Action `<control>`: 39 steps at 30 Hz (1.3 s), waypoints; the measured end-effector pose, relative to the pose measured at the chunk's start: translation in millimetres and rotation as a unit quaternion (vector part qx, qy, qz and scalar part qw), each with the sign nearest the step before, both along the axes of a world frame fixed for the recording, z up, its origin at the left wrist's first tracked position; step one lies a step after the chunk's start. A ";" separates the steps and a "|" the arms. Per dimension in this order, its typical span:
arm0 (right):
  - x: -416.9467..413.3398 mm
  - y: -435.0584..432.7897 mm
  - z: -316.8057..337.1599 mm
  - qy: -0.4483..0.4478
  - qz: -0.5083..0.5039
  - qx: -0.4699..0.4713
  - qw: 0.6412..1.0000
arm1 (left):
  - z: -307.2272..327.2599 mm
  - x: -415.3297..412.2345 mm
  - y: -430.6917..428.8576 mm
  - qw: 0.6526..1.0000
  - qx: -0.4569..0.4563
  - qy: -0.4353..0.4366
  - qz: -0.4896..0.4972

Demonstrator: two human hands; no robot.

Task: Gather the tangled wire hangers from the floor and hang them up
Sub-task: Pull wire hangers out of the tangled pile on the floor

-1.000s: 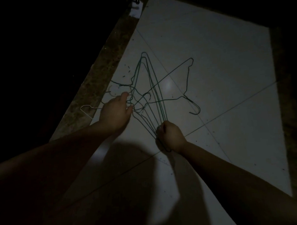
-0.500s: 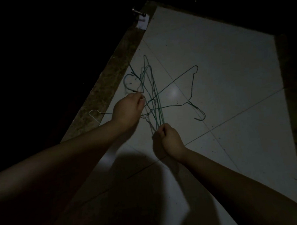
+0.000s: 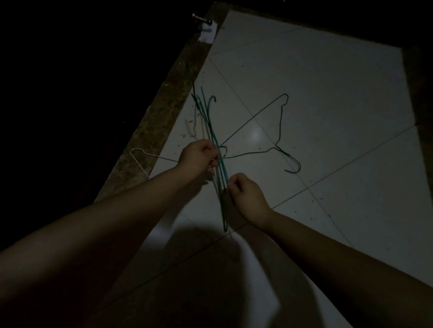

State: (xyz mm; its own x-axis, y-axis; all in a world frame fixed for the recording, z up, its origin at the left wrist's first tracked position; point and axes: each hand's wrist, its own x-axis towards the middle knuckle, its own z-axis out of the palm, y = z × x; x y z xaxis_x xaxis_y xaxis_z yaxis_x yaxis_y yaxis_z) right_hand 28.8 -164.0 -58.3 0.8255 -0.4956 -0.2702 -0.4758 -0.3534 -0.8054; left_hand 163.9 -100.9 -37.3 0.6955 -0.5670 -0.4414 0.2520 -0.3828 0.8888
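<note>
A bunch of green wire hangers (image 3: 208, 119) stands nearly on edge above the white tiled floor, its wires running from upper left down between my hands. My left hand (image 3: 198, 158) is closed on the bunch near its middle. My right hand (image 3: 246, 194) pinches the lower part of the same bunch. One green hanger (image 3: 281, 116) lies flat on the tiles to the right, its hook (image 3: 293, 164) pointing toward me and one corner caught in the bunch. A white wire hanger (image 3: 138, 155) sticks out to the left, over the floor's border.
The white tiled floor (image 3: 332, 109) has a dark speckled stone border (image 3: 158, 111) along its left side. A small metal door stop (image 3: 201, 18) and a white scrap (image 3: 208, 32) sit at the top. Everything beyond the tiles is dark. My shadow covers the near floor.
The spread tangle has been drawn together into a narrow bunch and lifted. My left hand moved right toward the bunch's middle. The flat green hanger stayed on the floor.
</note>
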 end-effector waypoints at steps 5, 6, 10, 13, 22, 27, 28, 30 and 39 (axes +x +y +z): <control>6.0 -1.0 -4.9 0.004 -0.003 0.016 1.000 | -0.8 -10.7 -0.8 0.998 -0.022 0.043 -0.030; 7.5 -0.1 -5.8 0.008 0.005 0.017 1.000 | -1.6 -12.0 -1.1 0.997 -0.032 0.063 -0.024; 12.2 5.7 -0.9 -0.042 -0.016 0.043 0.998 | 0.8 -11.7 1.7 0.996 -0.046 0.079 0.018; 18.0 9.9 8.4 -0.111 -0.058 0.044 0.991 | 3.3 -9.9 2.0 0.993 -0.079 0.091 0.020; 28.8 8.8 13.5 -0.095 -0.124 0.083 0.984 | 12.7 -17.7 -0.1 0.987 -0.091 0.115 0.072; 23.2 16.2 20.2 -0.106 -0.146 0.164 0.970 | 12.7 -11.3 -1.1 0.967 -0.116 0.161 0.160; 22.1 17.0 21.2 -0.107 -0.152 0.185 0.965 | 12.9 -8.5 -0.9 0.966 -0.124 0.154 0.164; 19.9 17.2 22.5 -0.112 -0.155 0.191 0.963 | 15.2 -2.6 -0.4 0.972 -0.124 0.127 0.153; 20.1 -10.2 35.9 -0.164 -0.233 0.159 0.945 | 32.9 1.4 10.0 0.990 -0.085 0.083 0.078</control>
